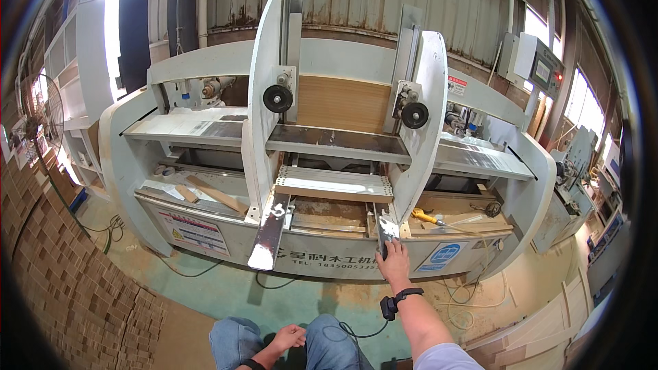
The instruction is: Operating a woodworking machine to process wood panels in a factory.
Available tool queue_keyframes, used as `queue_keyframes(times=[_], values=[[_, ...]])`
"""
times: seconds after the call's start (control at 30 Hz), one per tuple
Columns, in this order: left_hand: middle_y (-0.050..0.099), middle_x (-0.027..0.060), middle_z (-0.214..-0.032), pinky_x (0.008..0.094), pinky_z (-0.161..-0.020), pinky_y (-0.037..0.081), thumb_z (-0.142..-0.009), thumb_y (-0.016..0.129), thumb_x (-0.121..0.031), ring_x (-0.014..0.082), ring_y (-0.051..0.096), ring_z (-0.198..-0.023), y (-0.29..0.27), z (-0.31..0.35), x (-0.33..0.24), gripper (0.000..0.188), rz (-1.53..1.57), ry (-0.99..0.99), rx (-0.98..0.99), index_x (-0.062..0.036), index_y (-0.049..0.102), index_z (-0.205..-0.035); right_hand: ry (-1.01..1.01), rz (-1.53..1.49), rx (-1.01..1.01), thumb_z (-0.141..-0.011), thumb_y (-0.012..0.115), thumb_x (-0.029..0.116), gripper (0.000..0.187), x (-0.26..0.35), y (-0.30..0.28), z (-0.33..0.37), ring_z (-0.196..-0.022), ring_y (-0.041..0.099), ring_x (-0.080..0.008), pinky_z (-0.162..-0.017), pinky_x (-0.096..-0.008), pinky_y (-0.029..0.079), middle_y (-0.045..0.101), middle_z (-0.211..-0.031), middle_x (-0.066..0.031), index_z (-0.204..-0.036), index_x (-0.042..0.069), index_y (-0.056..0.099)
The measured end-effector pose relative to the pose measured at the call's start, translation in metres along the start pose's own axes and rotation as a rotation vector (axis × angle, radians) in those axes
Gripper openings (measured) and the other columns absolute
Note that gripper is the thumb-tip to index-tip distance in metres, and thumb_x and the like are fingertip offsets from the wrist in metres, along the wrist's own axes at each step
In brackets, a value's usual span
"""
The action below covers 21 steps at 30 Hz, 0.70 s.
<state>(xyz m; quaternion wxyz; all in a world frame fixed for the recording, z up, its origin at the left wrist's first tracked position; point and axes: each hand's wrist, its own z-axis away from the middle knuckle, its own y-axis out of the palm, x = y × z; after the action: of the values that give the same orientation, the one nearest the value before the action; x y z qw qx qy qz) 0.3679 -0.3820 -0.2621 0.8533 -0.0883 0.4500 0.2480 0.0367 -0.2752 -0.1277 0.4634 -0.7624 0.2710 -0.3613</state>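
My right hand [394, 262] reaches forward and rests, fingers stretched out, on the end of a dark metal support arm [388, 231] at the front of a big white woodworking machine [325, 249]. My left hand [288, 337] hangs low between my knees, its fingers curled in and nothing visible in them. A matching support arm [269, 231] juts out to the left. Between the two arms lies a stack of pale strips [334, 181] with rows of small holes near the ends. A brown board [336, 196] shows along the stack's front edge.
Two upright white plates with black handwheels [277, 99] flank the middle. A yellow air gun [428, 216] lies on the right ledge, wood offcuts [218, 193] on the left. Stacked wood pieces [82, 281] fill the left floor; boards [548, 322] lie lower right. Hoses [473, 294] trail on the floor.
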Motion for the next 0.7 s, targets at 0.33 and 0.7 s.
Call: queue_keyframes(times=[0.33, 0.7], values=[[0.061, 0.0057, -0.079, 0.0239, -0.06, 0.048, -0.086, 0.054, -0.029, 0.0131, 0.06, -0.068, -0.0015, -0.0014, 0.0023, 0.027, 0.016, 0.012, 0.01, -0.0027, 0.055, -0.095, -0.003, 0.0, 0.002, -0.075, 0.06, 0.036, 0.051, 0.0024, -0.0029, 0.0007, -0.12, 0.033, -0.0338, -0.096, -0.0439, 0.034, 0.04, -0.131, -0.0087, -0.119, 0.012, 0.048], [0.061, 0.0047, -0.079, 0.0244, -0.061, 0.047, -0.086, 0.055, -0.029, 0.0128, 0.059, -0.068, -0.0012, -0.0001, 0.0018, 0.028, 0.017, -0.013, -0.003, -0.003, 0.054, -0.094, -0.013, -0.005, 0.004, -0.075, 0.06, 0.035, 0.051, -0.0001, -0.0016, 0.0008, -0.121, 0.032, -0.0321, -0.096, -0.0424, 0.034, 0.039, -0.131, -0.0082, -0.119, 0.012, 0.047]])
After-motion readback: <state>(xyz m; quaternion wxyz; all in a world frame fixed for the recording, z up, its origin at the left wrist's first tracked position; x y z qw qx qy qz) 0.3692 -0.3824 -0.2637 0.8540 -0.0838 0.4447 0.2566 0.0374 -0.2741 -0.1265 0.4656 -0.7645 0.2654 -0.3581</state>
